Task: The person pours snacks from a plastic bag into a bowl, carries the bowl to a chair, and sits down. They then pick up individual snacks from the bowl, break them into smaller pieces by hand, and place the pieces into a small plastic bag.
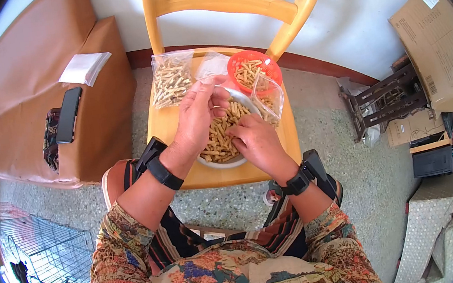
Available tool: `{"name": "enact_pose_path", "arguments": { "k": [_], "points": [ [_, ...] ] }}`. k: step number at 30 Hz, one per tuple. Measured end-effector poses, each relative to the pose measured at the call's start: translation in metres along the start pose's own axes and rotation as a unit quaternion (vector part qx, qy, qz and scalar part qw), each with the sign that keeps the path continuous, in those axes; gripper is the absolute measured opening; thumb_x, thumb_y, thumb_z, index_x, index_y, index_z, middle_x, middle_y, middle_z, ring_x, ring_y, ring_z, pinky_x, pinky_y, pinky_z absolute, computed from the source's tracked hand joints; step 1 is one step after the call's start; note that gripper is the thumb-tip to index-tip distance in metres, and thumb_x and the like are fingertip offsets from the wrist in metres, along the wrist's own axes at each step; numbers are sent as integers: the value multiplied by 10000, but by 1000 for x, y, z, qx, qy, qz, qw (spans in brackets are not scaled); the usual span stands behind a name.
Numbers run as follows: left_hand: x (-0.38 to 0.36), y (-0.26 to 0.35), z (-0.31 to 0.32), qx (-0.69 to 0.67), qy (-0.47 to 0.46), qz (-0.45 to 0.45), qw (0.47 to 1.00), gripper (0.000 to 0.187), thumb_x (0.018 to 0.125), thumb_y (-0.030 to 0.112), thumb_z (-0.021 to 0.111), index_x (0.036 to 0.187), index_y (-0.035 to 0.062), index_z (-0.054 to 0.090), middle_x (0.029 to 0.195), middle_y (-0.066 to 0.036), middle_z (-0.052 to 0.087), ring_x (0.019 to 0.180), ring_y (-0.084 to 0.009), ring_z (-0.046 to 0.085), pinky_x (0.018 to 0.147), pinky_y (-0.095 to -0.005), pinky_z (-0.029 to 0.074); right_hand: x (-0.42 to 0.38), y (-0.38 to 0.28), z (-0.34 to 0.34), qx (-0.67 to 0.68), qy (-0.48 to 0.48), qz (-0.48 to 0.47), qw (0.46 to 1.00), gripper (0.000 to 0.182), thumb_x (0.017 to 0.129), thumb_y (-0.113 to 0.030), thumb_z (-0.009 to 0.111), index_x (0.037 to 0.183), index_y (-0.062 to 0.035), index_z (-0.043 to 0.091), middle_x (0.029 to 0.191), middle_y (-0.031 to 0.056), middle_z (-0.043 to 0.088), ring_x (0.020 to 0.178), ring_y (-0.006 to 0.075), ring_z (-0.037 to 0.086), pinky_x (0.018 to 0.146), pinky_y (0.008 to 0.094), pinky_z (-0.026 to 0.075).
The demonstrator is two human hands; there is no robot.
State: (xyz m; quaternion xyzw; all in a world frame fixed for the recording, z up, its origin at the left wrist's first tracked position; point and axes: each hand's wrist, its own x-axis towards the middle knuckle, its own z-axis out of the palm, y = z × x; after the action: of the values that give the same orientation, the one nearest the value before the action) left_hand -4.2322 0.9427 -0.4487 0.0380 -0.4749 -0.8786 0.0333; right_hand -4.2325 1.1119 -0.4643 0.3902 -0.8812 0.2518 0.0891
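Note:
A white-rimmed bowl (pixel 229 164) on the chair seat holds many short, light-brown stick pieces (pixel 218 139). My left hand (pixel 200 111) is raised over the bowl's left side, its fingers loosely curled and apart from the thumb, with nothing visible in it. Down among the sticks is my right hand (pixel 257 140), thumb and fingers pinched together; whatever is between the fingertips is hidden. Beyond the bowl stands a red plastic basket (pixel 237 64) with more sticks. A clear bag (pixel 271 105) with some sticks leans at the bowl's right. A fuller clear bag (pixel 171 83) lies at the seat's back left.
The wooden chair (pixel 220 1) has its backrest toward the wall. At left, a brown sofa (pixel 102 100) carries a phone (pixel 69 115) and a stack of clear plastic bags (pixel 84 68). A wire cage (pixel 49 265) stands lower left, and a cardboard box (pixel 435 42) at right.

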Motion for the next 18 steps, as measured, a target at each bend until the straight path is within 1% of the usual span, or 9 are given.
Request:
{"name": "enact_pose_path", "arguments": {
  "k": [6, 8, 9, 10, 11, 12, 14, 17, 18],
  "points": [
    [1, 0, 0, 16, 7, 1, 1000, 301, 985, 269, 419, 1111, 43, 571, 827, 9, 573, 750, -79, 534, 654, -227, 436, 2, 7, 4, 20, -1, -5, 1000, 148, 672, -50, 675, 818, -70, 670, 826, 83, 579, 841, 299, 553, 720, 392, 470],
    [1, 1, 0, 18, 9, 0, 1000, 298, 983, 267, 424, 1107, 42, 575, 831, 8, 576, 751, -79, 536, 650, -226, 439, 1, 6, 0, 48, 37, 39, 997, 100, 744, -26, 663, 842, -37, 647, 861, 65, 612, 838, 215, 590, 730, 324, 484],
    [1, 2, 0, 33, 16, -7, 999, 297, 980, 272, 430, 1102, 47, 579, 833, 11, 576, 753, -75, 535, 654, -225, 440, 1, 4, -2, 47, 37, 38, 998, 100, 744, -26, 663, 842, -37, 647, 861, 65, 612, 838, 215, 590, 730, 324, 484],
    [0, 3, 1, 50, 22, -13, 998, 296, 977, 277, 435, 1098, 51, 584, 835, 15, 577, 755, -71, 534, 659, -225, 442, 1, 1, -5, 195, 23, 139, 971, 81, 798, -25, 639, 879, -22, 627, 873, 50, 614, 838, 158, 586, 736, 284, 479],
    [0, 3, 1, 50, 22, -11, 998, 296, 977, 277, 435, 1098, 51, 584, 835, 15, 577, 755, -71, 534, 659, -225, 442, 1, 0, -7, 337, 9, 236, 912, 65, 853, -24, 614, 916, -8, 608, 885, 34, 617, 838, 101, 583, 743, 244, 474],
    [0, 2, 0, 78, 6, -24, 997, 297, 975, 285, 441, 1093, 55, 588, 835, 20, 576, 754, -66, 531, 670, -222, 440, 0, 3, -5, 337, 12, 235, 912, 65, 853, -24, 614, 916, -8, 608, 885, 34, 617, 838, 101, 583, 743, 244, 474],
    [1, -7, -4, 109, -37, -45, 992, 304, 967, 312, 466, 1084, 63, 596, 859, 34, 582, 776, -51, 531, 704, -208, 432, -2, 11, 2, 505, 71, 190, 839, 98, 915, -48, 566, 999, 3, 567, 907, 14, 590, 853, 46, 545, 756, 203, 455],
    [-4, -1, 6, 183, -122, -53, 974, 254, 950, 273, 522, 1068, 61, 596, 893, 33, 591, 827, -43, 539, 747, -217, 436, -1, 14, 2, 545, 96, 167, 816, 133, 916, -72, 577, 1023, 4, 552, 918, 13, 586, 843, 63, 555, 754, 213, 466],
    [-5, -9, 9, 141, -135, -4, 981, 179, 915, 196, 595, 1029, 58, 602, 921, 27, 597, 861, -44, 546, 753, -235, 454, -1, 14, 1, 545, 100, 166, 816, 133, 916, -72, 577, 1023, 4, 552, 918, 13, 586, 843, 63, 555, 754, 213, 466]
  ]
}}
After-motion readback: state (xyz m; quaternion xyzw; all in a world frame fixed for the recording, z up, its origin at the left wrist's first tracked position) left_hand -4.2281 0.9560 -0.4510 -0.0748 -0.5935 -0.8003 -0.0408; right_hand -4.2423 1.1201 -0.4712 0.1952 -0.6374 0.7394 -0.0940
